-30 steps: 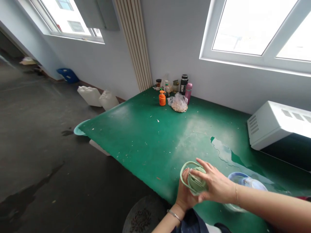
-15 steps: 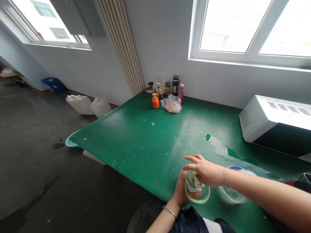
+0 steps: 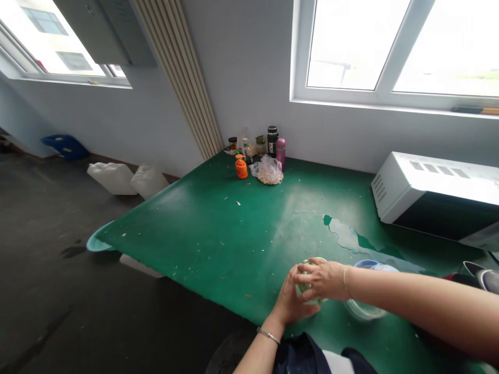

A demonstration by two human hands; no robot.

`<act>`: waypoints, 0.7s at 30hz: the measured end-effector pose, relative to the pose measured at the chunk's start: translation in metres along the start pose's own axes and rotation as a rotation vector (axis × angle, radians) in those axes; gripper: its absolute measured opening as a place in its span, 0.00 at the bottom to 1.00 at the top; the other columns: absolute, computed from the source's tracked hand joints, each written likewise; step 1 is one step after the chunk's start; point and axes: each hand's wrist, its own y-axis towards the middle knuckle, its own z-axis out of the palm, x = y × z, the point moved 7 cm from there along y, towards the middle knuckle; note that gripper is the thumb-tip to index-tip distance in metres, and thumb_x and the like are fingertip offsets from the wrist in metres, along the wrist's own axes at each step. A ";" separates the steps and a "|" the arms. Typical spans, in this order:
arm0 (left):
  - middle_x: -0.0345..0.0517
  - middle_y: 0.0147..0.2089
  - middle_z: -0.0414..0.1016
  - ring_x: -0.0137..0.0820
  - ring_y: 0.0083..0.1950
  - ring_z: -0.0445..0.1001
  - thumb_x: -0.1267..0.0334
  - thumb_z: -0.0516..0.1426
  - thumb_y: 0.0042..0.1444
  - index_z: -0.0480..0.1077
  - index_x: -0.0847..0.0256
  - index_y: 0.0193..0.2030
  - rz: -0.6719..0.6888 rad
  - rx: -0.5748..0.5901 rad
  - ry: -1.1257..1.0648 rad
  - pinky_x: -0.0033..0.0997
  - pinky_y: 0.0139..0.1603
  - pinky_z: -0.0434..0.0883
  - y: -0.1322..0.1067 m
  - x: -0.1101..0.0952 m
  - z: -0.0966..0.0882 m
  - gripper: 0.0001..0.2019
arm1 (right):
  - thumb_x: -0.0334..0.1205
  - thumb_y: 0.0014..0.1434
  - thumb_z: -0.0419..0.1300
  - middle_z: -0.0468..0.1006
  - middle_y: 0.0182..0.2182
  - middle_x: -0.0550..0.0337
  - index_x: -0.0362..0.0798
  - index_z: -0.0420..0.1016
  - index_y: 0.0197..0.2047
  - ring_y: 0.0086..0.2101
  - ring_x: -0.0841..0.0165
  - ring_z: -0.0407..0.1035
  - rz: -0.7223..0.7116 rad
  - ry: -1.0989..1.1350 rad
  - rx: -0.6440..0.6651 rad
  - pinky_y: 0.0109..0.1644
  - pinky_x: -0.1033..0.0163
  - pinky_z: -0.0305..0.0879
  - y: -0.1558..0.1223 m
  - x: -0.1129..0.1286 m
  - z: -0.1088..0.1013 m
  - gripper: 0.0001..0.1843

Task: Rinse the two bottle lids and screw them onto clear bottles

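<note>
A cup with a pale green lid (image 3: 301, 289) stands near the front edge of the green table (image 3: 202, 223), mostly covered by my hands. My left hand (image 3: 287, 303) wraps around its side, low down, with the thumb hidden. Over the top lies my right hand (image 3: 324, 279), its fingers bent and gripping the lid. The carry loop of the lid is hard to make out now. Just right of the cup, partly under my right forearm, sits a clear round plastic tub (image 3: 362, 310) with a blue rim behind it.
A water puddle (image 3: 345, 236) spreads across the table toward a white microwave (image 3: 436, 192). By the wall stand an orange pump bottle (image 3: 241, 168), a pink flask (image 3: 280, 153), a black thermos (image 3: 272, 139) and a plastic bag (image 3: 268, 167). White jugs (image 3: 113, 177) lie on the floor.
My right hand has come down from above the lid and closed over it. The green loop that hung toward me is no longer plainly seen. The view has turned slightly right.
</note>
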 end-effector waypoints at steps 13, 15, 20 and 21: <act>0.60 0.64 0.49 0.50 0.63 0.53 0.63 0.66 0.32 0.37 0.58 0.64 -0.067 0.033 -0.079 0.54 0.63 0.56 0.000 -0.013 -0.008 0.55 | 0.67 0.48 0.55 0.61 0.51 0.37 0.45 0.45 0.66 0.42 0.47 0.65 0.807 0.414 -0.066 0.41 0.46 0.65 -0.018 -0.024 0.028 0.51; 0.60 0.64 0.49 0.50 0.64 0.52 0.62 0.67 0.31 0.38 0.60 0.63 -0.072 0.033 -0.099 0.54 0.64 0.54 0.001 -0.015 -0.009 0.55 | 0.60 0.48 0.58 0.63 0.48 0.40 0.44 0.47 0.64 0.39 0.50 0.67 0.781 0.392 -0.070 0.39 0.48 0.66 -0.015 -0.020 0.028 0.48; 0.57 0.61 0.55 0.49 0.61 0.57 0.64 0.67 0.30 0.49 0.60 0.61 -0.115 0.054 -0.211 0.48 0.63 0.58 0.009 -0.028 -0.014 0.49 | 0.47 0.37 0.66 0.61 0.51 0.48 0.53 0.56 0.60 0.40 0.51 0.64 0.525 0.325 -0.048 0.35 0.52 0.67 -0.015 -0.020 0.008 0.46; 0.56 0.60 0.56 0.48 0.60 0.59 0.65 0.67 0.30 0.49 0.60 0.61 -0.129 0.066 -0.243 0.47 0.62 0.59 0.011 -0.031 -0.014 0.49 | 0.45 0.36 0.66 0.61 0.51 0.50 0.55 0.58 0.58 0.41 0.51 0.63 0.442 0.312 -0.032 0.35 0.53 0.67 -0.015 -0.019 0.003 0.44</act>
